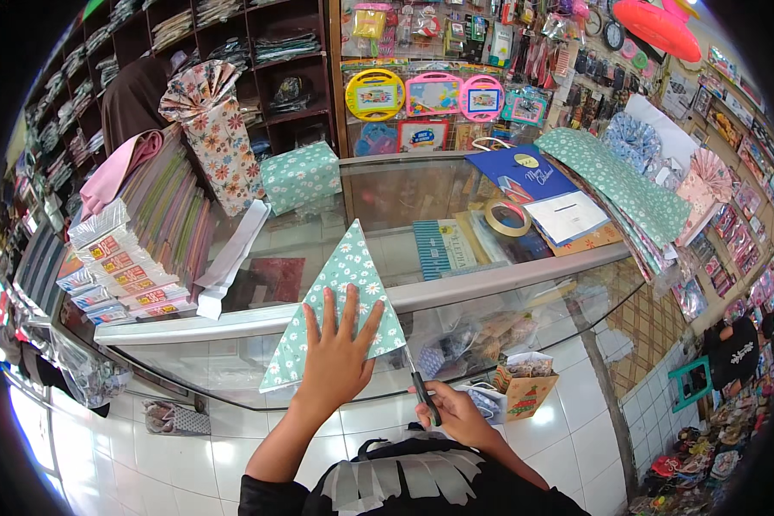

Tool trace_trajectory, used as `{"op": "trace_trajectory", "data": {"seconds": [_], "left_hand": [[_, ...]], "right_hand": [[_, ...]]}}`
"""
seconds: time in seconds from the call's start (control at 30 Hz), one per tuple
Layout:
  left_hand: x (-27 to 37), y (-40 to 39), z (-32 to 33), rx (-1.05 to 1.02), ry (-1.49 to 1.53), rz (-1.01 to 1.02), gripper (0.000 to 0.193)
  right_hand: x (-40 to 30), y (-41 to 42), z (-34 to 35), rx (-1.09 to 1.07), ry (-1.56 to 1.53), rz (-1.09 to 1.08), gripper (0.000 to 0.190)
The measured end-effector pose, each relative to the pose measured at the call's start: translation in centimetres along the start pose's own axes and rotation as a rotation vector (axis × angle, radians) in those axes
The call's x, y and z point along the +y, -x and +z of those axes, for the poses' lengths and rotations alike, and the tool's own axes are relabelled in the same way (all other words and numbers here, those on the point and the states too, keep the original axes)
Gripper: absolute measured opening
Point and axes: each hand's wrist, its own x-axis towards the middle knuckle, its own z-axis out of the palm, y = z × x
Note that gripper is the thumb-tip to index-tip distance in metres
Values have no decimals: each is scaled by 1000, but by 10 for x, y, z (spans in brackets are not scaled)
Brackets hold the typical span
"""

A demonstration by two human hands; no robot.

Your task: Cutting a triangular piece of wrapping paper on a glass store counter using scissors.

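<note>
A sheet of green wrapping paper with white daisies (pixel 355 258), folded into a triangle, lies over the front edge of the glass counter, its lower part overhanging. My left hand (pixel 342 342) rests flat on it with fingers spread. My right hand (pixel 455 413) grips the black handles of a pair of scissors (pixel 424 393). The blades point up to the right lower corner of the paper; whether they touch or cut into it I cannot tell. Behind the paper stands a box wrapped in the same daisy pattern (pixel 302 177).
The glass counter (pixel 387 238) bears stacked books (pixel 142 238), a floral wrapped gift (pixel 222 148), a white paper strip (pixel 235 258), a tape roll (pixel 507 218), a blue gift bag (pixel 516 164) and several wrapping sheets (pixel 619 180). A Christmas paper bag (pixel 529 390) stands on the floor.
</note>
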Motion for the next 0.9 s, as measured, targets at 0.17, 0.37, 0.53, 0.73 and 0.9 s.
{"op": "trace_trajectory", "data": {"seconds": [0.17, 0.37, 0.53, 0.73, 0.9], "left_hand": [[0, 3, -5, -28, 36, 14, 75], [-3, -1, -2, -27, 46, -13, 81], [-2, -3, -1, -48, 52, -36, 82], [-2, -2, 0, -32, 35, -31, 84], [-1, -2, 0, -43, 19, -31, 84]], "right_hand": [[-6, 7, 5, 4, -56, -35, 30], [-3, 4, 5, -9, -48, -9, 30], [-6, 2, 7, 18, -69, 11, 29], [-4, 2, 8, 24, -84, -23, 29], [-8, 2, 7, 32, -41, 0, 29]]}}
